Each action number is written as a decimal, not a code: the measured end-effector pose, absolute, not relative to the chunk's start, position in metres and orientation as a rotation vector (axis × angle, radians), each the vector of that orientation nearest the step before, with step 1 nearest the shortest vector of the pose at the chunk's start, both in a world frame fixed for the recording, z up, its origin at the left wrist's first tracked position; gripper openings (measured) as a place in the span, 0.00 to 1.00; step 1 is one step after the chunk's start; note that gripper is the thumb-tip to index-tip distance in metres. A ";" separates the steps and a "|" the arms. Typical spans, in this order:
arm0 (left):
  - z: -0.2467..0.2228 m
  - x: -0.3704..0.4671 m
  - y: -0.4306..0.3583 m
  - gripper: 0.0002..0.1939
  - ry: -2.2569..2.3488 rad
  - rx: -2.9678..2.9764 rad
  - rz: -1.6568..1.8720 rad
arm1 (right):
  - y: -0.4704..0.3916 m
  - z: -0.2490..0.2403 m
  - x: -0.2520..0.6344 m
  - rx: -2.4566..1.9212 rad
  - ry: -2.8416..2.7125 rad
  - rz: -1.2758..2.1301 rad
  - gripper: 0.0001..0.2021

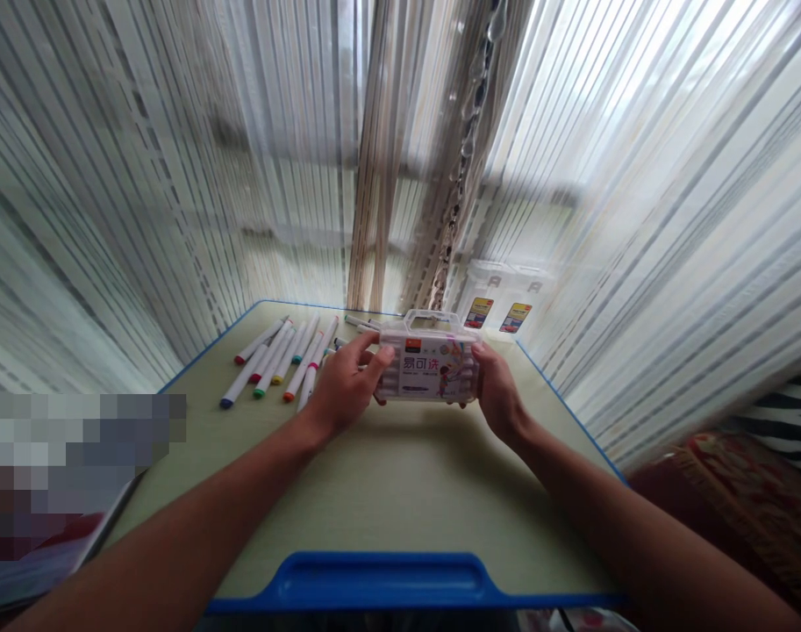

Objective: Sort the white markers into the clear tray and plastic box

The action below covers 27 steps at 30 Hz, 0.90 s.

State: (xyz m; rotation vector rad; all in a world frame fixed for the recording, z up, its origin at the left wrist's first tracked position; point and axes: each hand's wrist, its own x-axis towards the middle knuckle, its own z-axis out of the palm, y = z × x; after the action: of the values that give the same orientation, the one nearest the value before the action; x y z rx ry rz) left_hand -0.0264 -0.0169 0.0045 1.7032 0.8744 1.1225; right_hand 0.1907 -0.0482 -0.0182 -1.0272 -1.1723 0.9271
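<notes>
Between my two hands is a clear plastic marker case (430, 369) with a handle on top and a printed label facing me. White marker barrels show through its front. My left hand (351, 377) grips its left end, thumb on the front face. The right end is held by my right hand (501, 386), with the fingers partly hidden behind. The case is raised a little over the table, and a shadow lies below it. Several loose white markers (278, 360) with coloured ends lie left of my left hand; some are hidden behind it.
The pale table (400, 491) has a blue edge and a blue tray lip (383, 577) at the front. Another clear case (498, 298) with two yellow-red labels stands at the back right. String curtains (295, 175) hang close behind. Patterned fabric (742, 491) lies at right.
</notes>
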 end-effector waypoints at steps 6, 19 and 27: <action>0.002 -0.029 -0.016 0.14 0.960 1.779 1.167 | -0.046 -0.021 0.192 -1.026 -1.195 0.921 0.21; 0.000 -0.029 -0.014 0.15 1.123 1.908 1.097 | -0.044 -0.024 0.196 -0.984 -1.250 0.962 0.22; -0.007 -0.026 -0.012 0.20 1.011 1.716 1.136 | -0.048 -0.018 0.196 -1.159 -1.275 0.803 0.26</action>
State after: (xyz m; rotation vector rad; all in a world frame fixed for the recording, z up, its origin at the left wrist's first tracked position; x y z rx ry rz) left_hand -0.0264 -0.0117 -0.0067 1.7157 1.0111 1.1360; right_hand 0.1957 -0.0476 -0.0183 -1.1586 -1.2748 0.8026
